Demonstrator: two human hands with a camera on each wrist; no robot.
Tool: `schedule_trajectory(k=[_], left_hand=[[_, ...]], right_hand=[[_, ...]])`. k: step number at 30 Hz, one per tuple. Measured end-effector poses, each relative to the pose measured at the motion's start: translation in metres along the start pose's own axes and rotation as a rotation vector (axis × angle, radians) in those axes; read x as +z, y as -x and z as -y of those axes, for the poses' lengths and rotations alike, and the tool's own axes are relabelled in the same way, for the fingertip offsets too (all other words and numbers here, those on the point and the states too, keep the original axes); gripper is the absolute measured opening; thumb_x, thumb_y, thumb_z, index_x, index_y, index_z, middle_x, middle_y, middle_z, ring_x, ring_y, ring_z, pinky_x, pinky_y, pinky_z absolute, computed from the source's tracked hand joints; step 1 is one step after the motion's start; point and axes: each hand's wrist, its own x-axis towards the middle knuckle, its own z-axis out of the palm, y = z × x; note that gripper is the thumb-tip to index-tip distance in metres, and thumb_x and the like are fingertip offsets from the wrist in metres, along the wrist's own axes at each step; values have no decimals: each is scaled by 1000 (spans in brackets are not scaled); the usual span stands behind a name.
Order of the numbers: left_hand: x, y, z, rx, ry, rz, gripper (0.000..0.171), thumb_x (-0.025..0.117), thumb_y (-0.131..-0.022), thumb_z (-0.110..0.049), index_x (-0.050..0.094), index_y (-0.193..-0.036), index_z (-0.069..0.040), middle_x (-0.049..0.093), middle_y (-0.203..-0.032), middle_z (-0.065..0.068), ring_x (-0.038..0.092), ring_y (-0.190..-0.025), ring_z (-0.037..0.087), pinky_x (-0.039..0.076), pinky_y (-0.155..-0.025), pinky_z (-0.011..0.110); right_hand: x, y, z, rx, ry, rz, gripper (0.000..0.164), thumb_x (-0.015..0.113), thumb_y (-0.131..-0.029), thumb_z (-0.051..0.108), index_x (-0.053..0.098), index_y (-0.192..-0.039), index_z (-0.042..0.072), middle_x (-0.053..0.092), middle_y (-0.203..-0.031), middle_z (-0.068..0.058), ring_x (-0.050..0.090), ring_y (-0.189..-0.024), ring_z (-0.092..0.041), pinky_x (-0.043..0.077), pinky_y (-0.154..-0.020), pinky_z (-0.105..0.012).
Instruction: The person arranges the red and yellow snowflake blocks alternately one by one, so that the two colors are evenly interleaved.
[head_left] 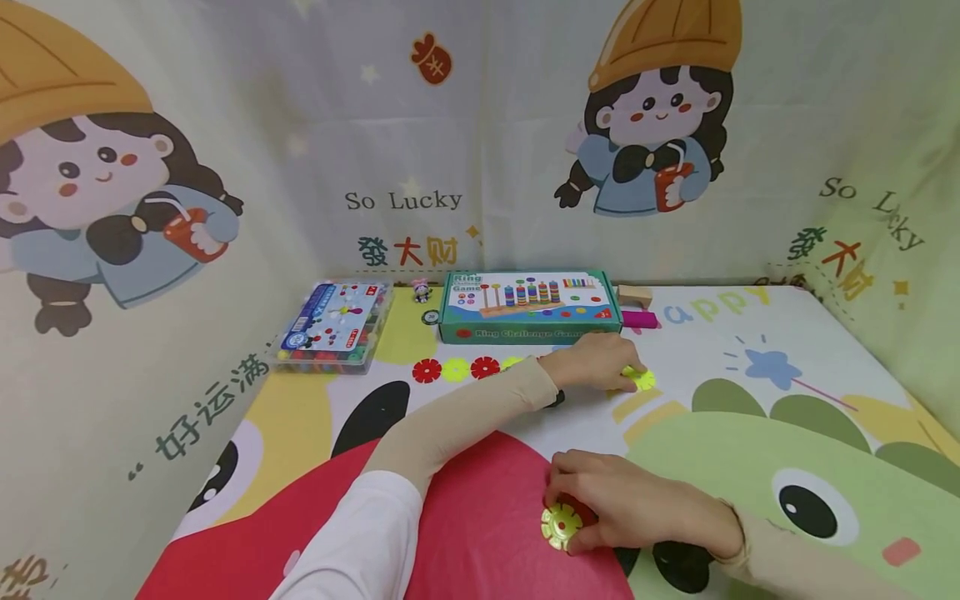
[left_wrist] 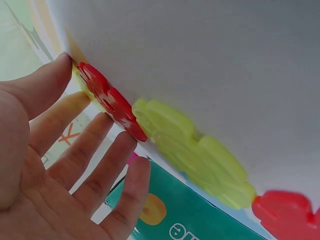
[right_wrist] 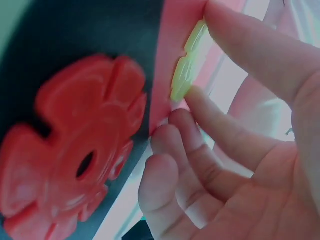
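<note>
My left hand (head_left: 596, 361) reaches to the right end of a row of flower-shaped plastic discs near the box. Its thumb and forefinger pinch the yellow-green end disc (head_left: 641, 379), beside a red disc (left_wrist: 111, 100) and another yellow-green disc (left_wrist: 192, 152) in the left wrist view. Farther left in the row lies a red disc (head_left: 427, 371); the hand and forearm cover the middle. Closer to me, my right hand (head_left: 626, 500) holds a yellow-green disc (head_left: 561, 526) by its edges between thumb and forefinger. A loose red disc (right_wrist: 75, 155) lies near its fingers, mostly hidden in the head view.
A green Ring Challenge Game box (head_left: 528, 308) stands behind the row. To its left are a clear plastic case (head_left: 330, 327) and a small figurine (head_left: 422, 291). A wooden block (head_left: 634, 296) and a magenta piece (head_left: 639, 319) lie to its right. Printed curtains hang behind the table.
</note>
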Motion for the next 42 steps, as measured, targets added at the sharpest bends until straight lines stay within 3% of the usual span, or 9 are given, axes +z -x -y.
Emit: schedule_trajectory(k=[6,11,16,21,25,33,39,42], left_hand=[[-1,-1,2,-11,7,0,43,62,-87,-49,56,-128,-39,59,-126,-17,53,-112,1,43,-81,21],[0,0,1,-2,12,4,43,61,-87,-48,56,-129,-38,59,-126,-16,53,-110,1,42,-82,21],[1,2,1,-5,7,2,44,61,-87,-49,55,-129,-38,59,-125,-16,53,-109,2,43,-81,21],[1,2,2,-8,-6,-19,43,61,-87,-49,56,-128,-38,60,-125,-16,54,-110,2,43,-82,22],[2,1,1,-12,-2,-12,43,61,-87,-50,56,-128,-40,59,-125,-17,53,-107,0,44,-80,21],[3,4,-2,-30,-23,4,43,61,-87,-51,55,-128,-41,58,-126,-17,53,-106,0,45,-74,21],[2,4,-4,-26,-14,8,43,61,-87,-50,55,-129,-41,58,-126,-18,53,-106,0,45,-76,19],[1,2,-3,-24,-14,1,44,62,-86,-50,55,-128,-41,59,-124,-17,52,-102,0,44,-75,19]], right_hand=[[-2,-5,-3,95,-79,-7,35,78,-70,52,62,-92,31,52,-90,19,46,-79,5,41,-66,-14],[-3,-1,-3,98,-46,-37,33,77,-72,50,65,-96,31,53,-92,18,49,-83,4,44,-69,-16],[-13,16,-10,167,25,-94,40,76,-72,53,67,-104,31,55,-100,15,52,-93,-1,49,-76,-23],[-23,38,-21,252,36,-28,47,78,-69,53,67,-109,30,52,-102,15,49,-95,-1,49,-76,-25],[-22,49,-25,251,-2,33,42,76,-71,53,70,-107,32,51,-96,17,47,-89,2,47,-72,-22],[-17,50,-20,235,-29,18,30,76,-73,50,66,-96,33,52,-94,18,47,-85,2,47,-70,-21],[-10,51,-6,173,-27,2,35,78,-73,33,68,-107,29,54,-98,16,48,-82,5,46,-63,-15],[-10,54,-4,145,-70,25,38,78,-75,33,67,-111,31,55,-102,15,47,-84,6,46,-63,-14]])
